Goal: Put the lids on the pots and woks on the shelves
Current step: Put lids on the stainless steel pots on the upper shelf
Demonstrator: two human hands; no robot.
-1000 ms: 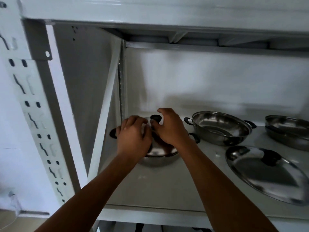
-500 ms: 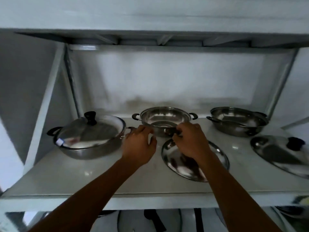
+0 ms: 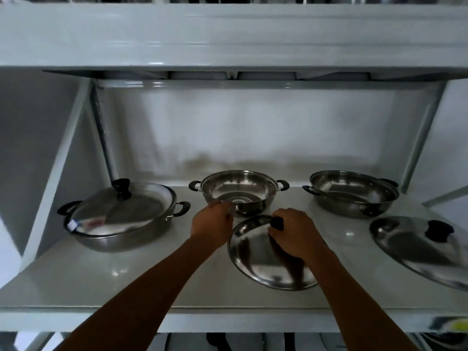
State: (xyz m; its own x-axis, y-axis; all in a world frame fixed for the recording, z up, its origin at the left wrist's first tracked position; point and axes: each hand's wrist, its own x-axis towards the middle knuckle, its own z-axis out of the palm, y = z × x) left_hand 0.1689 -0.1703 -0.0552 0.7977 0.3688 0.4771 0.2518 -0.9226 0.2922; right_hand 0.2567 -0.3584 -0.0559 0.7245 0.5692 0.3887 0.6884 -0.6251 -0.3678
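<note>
Far left of both hands, the left pot (image 3: 121,224) now sits covered, its lid (image 3: 119,211) w/ black knob seated on the rim; a sec ago both hands were on that knob, so pot no. 1 looks done & the work has shifted one spot to the right. Left hand (image 3: 211,224) is now just in front of the middle pot (image 3: 239,191), fingers loosely curled at or near the pot's front edge; can't tell if it's actually gripping the rim or just steadying it, since blur hides the fingertips. Just right of that hand, the middle lid (image 3: 255,254) lies on the shelf (image 3: 101,279) directly in front of its open pot, near edge maybe a bit raised, hard to say. Right hand (image 3: 295,233) is clamped over this lid's black knob (image 3: 277,222), fingers wrapped round it; half a sec ago it was only arriving there. Judgement: grasp made, lift not really begun, next is up & back onto the middle pot. Further right of the right hand, the right pot (image 3: 353,193) is open, and its own lid (image 3: 415,247) lies flat in front of it, untouched. So approx. 1 of 3 on this shelf covered, 2 to go.
</note>
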